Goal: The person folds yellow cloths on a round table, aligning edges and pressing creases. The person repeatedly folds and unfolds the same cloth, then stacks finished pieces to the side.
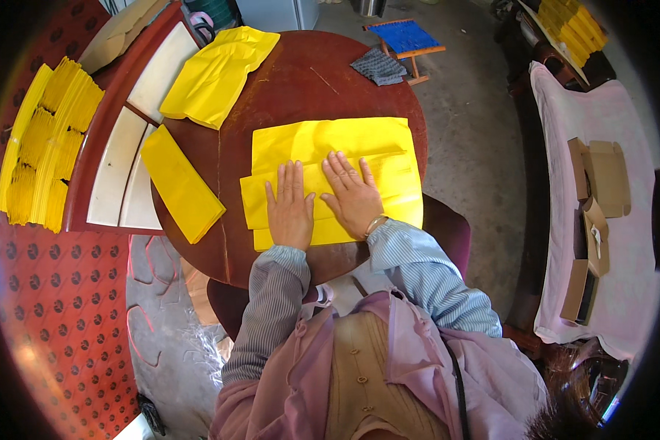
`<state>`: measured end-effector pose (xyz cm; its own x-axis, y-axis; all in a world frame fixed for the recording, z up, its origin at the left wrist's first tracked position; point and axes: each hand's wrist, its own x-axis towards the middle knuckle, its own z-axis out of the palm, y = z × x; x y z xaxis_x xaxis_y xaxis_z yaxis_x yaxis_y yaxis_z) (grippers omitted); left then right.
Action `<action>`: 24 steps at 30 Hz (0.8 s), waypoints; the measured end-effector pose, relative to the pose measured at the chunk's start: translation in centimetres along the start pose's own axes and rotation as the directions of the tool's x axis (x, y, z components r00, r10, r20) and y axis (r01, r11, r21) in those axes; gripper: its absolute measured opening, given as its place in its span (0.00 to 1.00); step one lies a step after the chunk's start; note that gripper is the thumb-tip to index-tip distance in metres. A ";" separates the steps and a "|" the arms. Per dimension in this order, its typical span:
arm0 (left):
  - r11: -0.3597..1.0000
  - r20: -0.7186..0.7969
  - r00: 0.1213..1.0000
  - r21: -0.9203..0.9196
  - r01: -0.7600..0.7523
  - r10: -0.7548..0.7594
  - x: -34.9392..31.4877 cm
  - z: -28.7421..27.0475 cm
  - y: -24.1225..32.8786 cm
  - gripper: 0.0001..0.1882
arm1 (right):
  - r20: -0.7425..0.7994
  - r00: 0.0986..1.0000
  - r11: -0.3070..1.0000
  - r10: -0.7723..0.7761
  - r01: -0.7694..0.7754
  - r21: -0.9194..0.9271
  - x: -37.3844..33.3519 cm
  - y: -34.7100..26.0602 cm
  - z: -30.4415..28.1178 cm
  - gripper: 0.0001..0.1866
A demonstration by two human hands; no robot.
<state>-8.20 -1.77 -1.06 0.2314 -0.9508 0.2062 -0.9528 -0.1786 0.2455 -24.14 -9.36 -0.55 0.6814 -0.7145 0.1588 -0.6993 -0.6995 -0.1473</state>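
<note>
Two hands press flat on a folded sheet of yellow paper [330, 172] at the near edge of a round, dark red tabletop [293, 88]. The left hand [290, 205] and the right hand [353, 194] lie side by side on the paper's lower folded band, fingers [345, 167] stretched out and slightly spread, palms down, gripping nothing. A thin bracelet [375, 224] circles the right wrist, and both striped sleeves come in from the lower edge.

A narrow folded yellow strip [180, 183] hangs over the tabletop's left rim, well apart from the hands. A loose stack of yellow sheets [220, 70] sits at the far left of the tabletop, and a small grey cloth [378, 66] rests at its far edge.

To the left, a wooden frame with pale panels [128, 147] holds nothing that can be made out; beside it, bundles of yellow paper [44, 143] lie on a red patterned floor mat [59, 308]. Across the grey concrete floor [469, 139] stands a small folding stool with a blue seat [405, 37]. At right, flat and half-formed brown cardboard boxes [601, 176] rest on a pale pink cloth [623, 293]; their contents cannot be seen. More yellow packets [573, 26] are stacked at the upper right.
</note>
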 end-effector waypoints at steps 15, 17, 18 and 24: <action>0.980 -0.041 0.979 -0.025 0.197 -0.198 -0.9 -0.7 -3.0 0.37 | 0.082 0.983 0.980 0.164 -0.153 -0.128 -1.7 5.6 -1.8 0.36; 0.978 -0.043 0.981 0.082 0.194 -0.191 -0.9 -1.2 -2.9 0.37 | 0.078 0.984 0.981 0.159 -0.149 -0.127 -1.6 5.5 -2.0 0.36; 0.970 -0.025 0.979 0.132 0.202 -0.201 -0.8 -1.5 -2.6 0.37 | 0.094 0.981 0.980 0.168 -0.157 -0.122 -1.5 5.5 -2.1 0.36; 0.997 0.062 0.998 0.074 -0.018 0.013 1.0 -0.7 4.6 0.38 | 0.117 0.977 0.973 0.177 -0.155 -0.174 -1.3 5.3 -2.1 0.35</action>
<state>-12.19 -3.40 0.96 0.2060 -0.9669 0.1505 -0.9687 -0.1797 0.1714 -29.22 -12.07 0.54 0.5676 -0.8232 0.0149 -0.8233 -0.5676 0.0016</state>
